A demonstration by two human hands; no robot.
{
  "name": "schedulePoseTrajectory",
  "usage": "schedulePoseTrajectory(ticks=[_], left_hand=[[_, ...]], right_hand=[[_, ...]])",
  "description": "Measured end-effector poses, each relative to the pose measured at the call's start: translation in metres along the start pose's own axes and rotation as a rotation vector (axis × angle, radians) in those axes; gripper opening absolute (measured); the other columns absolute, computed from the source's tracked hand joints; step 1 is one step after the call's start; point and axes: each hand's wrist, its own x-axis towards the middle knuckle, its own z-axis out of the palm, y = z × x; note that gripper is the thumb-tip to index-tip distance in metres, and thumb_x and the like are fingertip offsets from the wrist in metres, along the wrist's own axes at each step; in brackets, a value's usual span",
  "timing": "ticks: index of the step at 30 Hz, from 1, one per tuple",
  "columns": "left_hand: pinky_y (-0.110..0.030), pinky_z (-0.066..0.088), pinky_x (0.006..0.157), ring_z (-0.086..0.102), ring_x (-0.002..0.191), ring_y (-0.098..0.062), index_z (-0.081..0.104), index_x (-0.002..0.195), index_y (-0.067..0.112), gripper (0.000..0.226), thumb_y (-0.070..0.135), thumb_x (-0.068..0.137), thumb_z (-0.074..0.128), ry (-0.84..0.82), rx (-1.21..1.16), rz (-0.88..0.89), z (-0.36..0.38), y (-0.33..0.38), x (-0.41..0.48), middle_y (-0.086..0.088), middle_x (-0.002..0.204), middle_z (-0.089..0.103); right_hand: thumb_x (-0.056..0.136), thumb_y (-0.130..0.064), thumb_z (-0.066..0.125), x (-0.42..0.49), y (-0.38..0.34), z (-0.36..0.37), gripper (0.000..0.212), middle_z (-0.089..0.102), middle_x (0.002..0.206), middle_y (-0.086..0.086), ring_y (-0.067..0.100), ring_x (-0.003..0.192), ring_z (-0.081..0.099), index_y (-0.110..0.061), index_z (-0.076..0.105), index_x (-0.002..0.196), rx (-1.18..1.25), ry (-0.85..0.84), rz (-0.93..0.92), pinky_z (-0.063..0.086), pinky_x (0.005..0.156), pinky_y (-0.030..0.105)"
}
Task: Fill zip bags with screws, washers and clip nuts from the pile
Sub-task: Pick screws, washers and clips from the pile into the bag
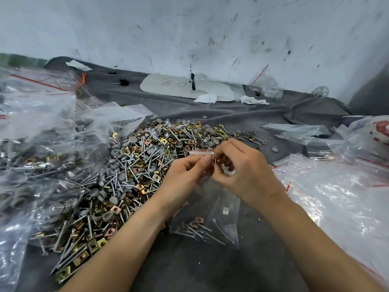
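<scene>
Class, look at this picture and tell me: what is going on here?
A person is bagging hardware. Both the left hand and right hand pinch the mouth of a zip bag, a clip nut held between them. Some screws and clip nuts already lie in the bag. The pile sits to the left, beside filled bags.

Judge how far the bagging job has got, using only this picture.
Done: filled bags lie at left. In hand: left hand holds the zip bag at its mouth, right hand pinches clip nuts there; screws already inside. Left: a large pile and empty bags at right.
</scene>
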Motion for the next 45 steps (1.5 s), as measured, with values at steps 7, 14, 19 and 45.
schedulePoseTrajectory(ticks=[7, 14, 19, 45], left_hand=[[-0.022, 0.046, 0.071, 0.048, 0.087, -0.028, 0.066, 0.102, -0.006, 0.031, 0.013, 0.079, 0.058, 0.045, -0.249, -0.217, 0.000, 0.005, -0.001, -0.021, 0.098, 0.060], [-0.018, 0.054, 0.057, 0.065, 0.061, -0.009, 0.072, 0.082, 0.000, 0.022, 0.018, 0.076, 0.062, 0.036, -0.338, -0.326, -0.004, 0.009, -0.001, -0.007, 0.074, 0.070], [-0.018, 0.054, 0.062, 0.067, 0.064, -0.010, 0.075, 0.069, 0.007, 0.016, 0.015, 0.074, 0.063, 0.034, -0.326, -0.359, -0.008, 0.009, -0.001, -0.005, 0.074, 0.071], [-0.022, 0.056, 0.064, 0.062, 0.069, -0.016, 0.056, 0.104, -0.008, 0.037, 0.010, 0.076, 0.071, -0.156, -0.411, -0.540, -0.026, 0.002, 0.003, -0.015, 0.084, 0.065]], right_hand=[[0.075, -0.002, 0.070, -0.002, 0.000, 0.006, 0.015, 0.062, 0.085, 0.009, 0.022, 0.079, 0.059, -0.001, 0.064, 0.089, -0.067, -0.074, -0.062, 0.053, 0.073, 0.031], [0.080, -0.005, 0.058, -0.002, -0.003, 0.006, 0.012, 0.062, 0.085, 0.010, 0.023, 0.080, 0.059, 0.000, 0.065, 0.088, -0.136, -0.038, -0.115, 0.054, 0.073, 0.032], [0.079, -0.005, 0.064, -0.006, -0.001, 0.008, 0.010, 0.063, 0.086, 0.009, 0.023, 0.080, 0.059, 0.000, 0.065, 0.089, -0.126, -0.074, -0.131, 0.054, 0.072, 0.032], [0.075, -0.019, 0.078, -0.002, 0.007, -0.004, 0.017, 0.064, 0.079, -0.002, 0.015, 0.074, 0.060, -0.006, 0.070, 0.084, 0.239, -0.150, 0.040, 0.053, 0.071, 0.036]])
